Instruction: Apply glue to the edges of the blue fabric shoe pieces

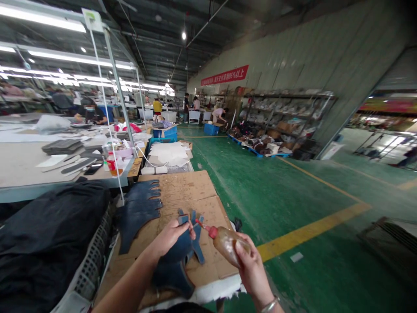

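1. Left hand [177,230]: grip's pinched closed, thumb and fingers on a strip of the slit blue piece [174,271].
2. Right hand [252,263]: grip's wrapped round a squeeze bottle [226,245] of brownish stuff, thumb along the side. There's a bangle [270,305] on that wrist.
3. The bottle's tilted, red cap [213,232] and thin nozzle pointing left at the left fingers. Tip's right by the strips; can't tell if it's touching.
4. That blue piece sits over the near end of some stained cardboard [189,184], its strips fanned out away from the person. The cardboard covers the near counter [211,293].
5. Other blue piece [138,213] lies flat on the cardboard's left side, strips pointing right, well apart from the bottle.
6. Left of that there's a plastic crate [93,256] with black cloth [48,243] piled by it.
7. Further back, the big counter [19,163] has grey cutouts [61,146] and a phone [93,169] on it.
8. Green floor [260,204] with yellow lines to the right, a few people working way back.
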A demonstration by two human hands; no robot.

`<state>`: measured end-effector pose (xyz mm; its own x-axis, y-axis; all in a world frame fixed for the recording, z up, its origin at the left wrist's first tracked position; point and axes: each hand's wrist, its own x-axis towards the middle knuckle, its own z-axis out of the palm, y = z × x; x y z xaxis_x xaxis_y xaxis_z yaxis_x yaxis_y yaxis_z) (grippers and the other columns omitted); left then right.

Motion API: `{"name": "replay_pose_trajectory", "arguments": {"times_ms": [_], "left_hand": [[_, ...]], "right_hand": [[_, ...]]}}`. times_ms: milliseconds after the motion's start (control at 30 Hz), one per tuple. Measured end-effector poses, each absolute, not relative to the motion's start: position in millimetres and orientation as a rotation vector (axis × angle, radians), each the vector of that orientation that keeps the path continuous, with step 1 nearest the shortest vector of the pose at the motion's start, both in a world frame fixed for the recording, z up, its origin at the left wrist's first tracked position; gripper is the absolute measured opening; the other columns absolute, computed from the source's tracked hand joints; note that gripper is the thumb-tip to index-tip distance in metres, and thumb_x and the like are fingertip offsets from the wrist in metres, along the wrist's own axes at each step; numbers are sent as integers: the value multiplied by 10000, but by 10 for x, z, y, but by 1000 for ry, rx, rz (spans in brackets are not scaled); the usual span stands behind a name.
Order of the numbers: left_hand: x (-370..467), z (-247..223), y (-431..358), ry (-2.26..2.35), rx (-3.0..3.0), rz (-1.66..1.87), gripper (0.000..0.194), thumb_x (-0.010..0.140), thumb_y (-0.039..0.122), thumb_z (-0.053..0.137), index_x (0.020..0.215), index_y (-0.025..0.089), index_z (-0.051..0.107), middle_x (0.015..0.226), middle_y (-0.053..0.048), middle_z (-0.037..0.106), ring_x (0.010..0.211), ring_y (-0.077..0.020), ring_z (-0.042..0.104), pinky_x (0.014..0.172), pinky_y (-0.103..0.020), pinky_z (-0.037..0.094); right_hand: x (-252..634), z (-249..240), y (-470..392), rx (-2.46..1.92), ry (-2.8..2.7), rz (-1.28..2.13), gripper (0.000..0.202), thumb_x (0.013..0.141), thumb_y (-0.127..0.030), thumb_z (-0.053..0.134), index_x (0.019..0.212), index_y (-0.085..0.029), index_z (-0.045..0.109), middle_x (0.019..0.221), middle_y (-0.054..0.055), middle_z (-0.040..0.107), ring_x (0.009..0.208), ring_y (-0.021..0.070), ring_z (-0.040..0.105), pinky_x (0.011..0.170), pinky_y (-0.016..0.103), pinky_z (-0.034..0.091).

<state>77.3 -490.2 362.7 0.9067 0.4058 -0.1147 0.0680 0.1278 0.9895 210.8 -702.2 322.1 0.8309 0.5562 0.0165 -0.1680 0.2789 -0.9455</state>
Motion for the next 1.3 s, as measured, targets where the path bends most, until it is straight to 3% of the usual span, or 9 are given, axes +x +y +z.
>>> {"name": "replay_pose_trajectory", "arguments": {"times_ms": [133,467,733,1000,1300], "left_hand": [[768,3583,-4928,383,1461,215,379,796,520,594,690,158,618,683,-46,678,700,-192,618,753,-313,464],[675,3535,-5037,390,1145,-10,351,743,487,658,706,143,605,516,0,576,502,-160,566,570,-290,445],[625,3655,-5089,388,1161,-11,315,757,450,651,712,142,609,439,38,520,425,-129,527,685,-322,449],[610,3714,-5158,375,1202,-10,300,762,446,631,756,147,612,405,54,494,398,-124,510,781,-347,443],[578,3755,-5189,399,1228,-27,302,765,448,613,729,148,609,404,51,476,379,-107,440,603,-295,425]], "right_hand": [[2127,3259,-7046,-1417,-535,390,362,697,-441,746,965,-219,647,908,46,703,831,234,660,741,324,526],[2150,3419,-7194,-1557,-970,91,233,791,-334,670,1005,-259,618,963,51,628,909,235,613,769,334,503],[2180,3515,-7226,-1623,-1029,-129,218,804,-312,662,1008,-255,614,950,64,636,882,249,600,767,373,479],[2122,3576,-7226,-1559,-1184,-83,266,768,-281,714,1016,-262,619,939,64,659,859,244,632,724,352,510],[2090,3583,-7254,-1567,-1050,-98,232,790,-343,672,998,-247,633,942,75,647,864,256,620,723,371,502]]}}
